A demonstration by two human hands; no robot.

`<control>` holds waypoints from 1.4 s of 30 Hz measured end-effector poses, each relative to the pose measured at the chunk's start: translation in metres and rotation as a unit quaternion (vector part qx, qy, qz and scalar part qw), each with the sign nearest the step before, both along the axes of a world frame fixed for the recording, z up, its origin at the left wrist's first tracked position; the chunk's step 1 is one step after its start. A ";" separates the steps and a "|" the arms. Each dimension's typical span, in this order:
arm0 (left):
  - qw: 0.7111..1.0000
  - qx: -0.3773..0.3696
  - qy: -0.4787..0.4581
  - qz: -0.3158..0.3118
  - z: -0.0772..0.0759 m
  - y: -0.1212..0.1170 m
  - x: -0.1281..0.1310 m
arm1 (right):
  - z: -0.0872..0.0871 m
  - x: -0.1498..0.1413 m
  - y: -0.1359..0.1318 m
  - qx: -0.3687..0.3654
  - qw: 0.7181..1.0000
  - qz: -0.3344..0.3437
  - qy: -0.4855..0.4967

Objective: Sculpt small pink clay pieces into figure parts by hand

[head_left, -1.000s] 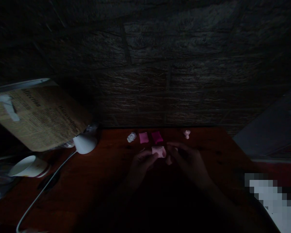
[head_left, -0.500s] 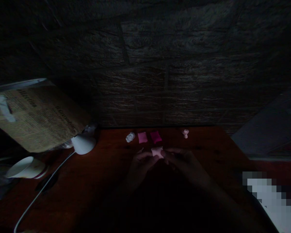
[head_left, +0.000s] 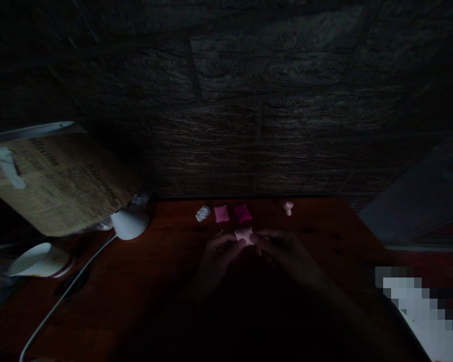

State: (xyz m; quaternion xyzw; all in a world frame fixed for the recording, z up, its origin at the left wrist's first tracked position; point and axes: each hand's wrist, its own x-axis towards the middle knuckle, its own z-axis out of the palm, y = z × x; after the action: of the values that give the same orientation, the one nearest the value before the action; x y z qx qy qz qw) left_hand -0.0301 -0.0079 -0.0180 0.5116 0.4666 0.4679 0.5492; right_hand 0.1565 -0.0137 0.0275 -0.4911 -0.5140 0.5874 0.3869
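Between my two hands is a small pale pink square piece (head_left: 243, 236) that looks like soft modelling clay. My left hand (head_left: 219, 256) pinches its left side and my right hand (head_left: 285, 251) pinches its right side. Just beyond it on the wooden table lie a pink square piece (head_left: 222, 214) and a magenta square piece (head_left: 242, 213), side by side. Left of these sits a lumpy white piece (head_left: 203, 213). A small pale pink piece with a wide top and narrow base (head_left: 288, 207) stands farther right. Dim light hides the lower hands and forearms.
A white cone-shaped object (head_left: 130, 223) with a white cable (head_left: 70, 291) stands at the left. Behind it leans a newsprint-patterned bag (head_left: 68, 176). A paper cup (head_left: 41, 261) lies tilted at far left. A brick-patterned wall (head_left: 226, 125) rises along the table's back edge.
Both hands keep their pinch on the pale pink piece, with only tiny finger shifts. The view has moved very slightly; the things on the table stay put.
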 end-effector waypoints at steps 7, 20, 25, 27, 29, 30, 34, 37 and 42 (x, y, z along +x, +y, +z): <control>0.998 -0.041 -0.048 0.022 0.008 0.001 0.005 | -0.006 -0.003 0.000 0.066 0.997 -0.020 -0.041; 0.998 -0.052 -0.024 0.020 0.013 0.000 0.004 | -0.012 -0.007 0.000 0.170 0.980 -0.064 -0.079; 0.999 -0.031 -0.017 0.001 0.009 0.001 0.000 | -0.008 -0.004 0.001 0.028 0.999 -0.023 0.019; 0.999 -0.029 -0.022 0.000 0.007 0.001 -0.001 | -0.009 -0.003 0.002 -0.010 0.998 -0.017 0.052; 0.999 -0.026 -0.022 -0.003 0.006 0.001 -0.001 | -0.011 -0.003 0.002 -0.022 0.997 -0.016 0.067; 0.999 -0.026 -0.022 -0.001 0.007 0.001 -0.001 | -0.011 -0.003 0.002 -0.020 0.997 -0.017 0.066; 1.000 -0.025 -0.015 0.003 0.015 -0.001 0.002 | -0.007 -0.004 0.000 0.002 0.999 -0.022 0.049; 1.000 -0.008 -0.021 0.003 0.021 -0.002 0.005 | -0.003 -0.004 -0.001 0.013 0.999 -0.020 0.024; 0.999 -0.021 -0.038 0.000 0.021 0.000 0.005 | -0.007 -0.006 0.000 0.084 0.995 -0.027 -0.045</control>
State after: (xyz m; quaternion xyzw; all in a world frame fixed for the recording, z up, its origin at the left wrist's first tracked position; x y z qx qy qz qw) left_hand -0.0247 -0.0080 0.0031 0.4819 0.4555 0.4769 0.5769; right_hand 0.1509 -0.0140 0.0208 -0.4964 -0.5650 0.5087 0.4191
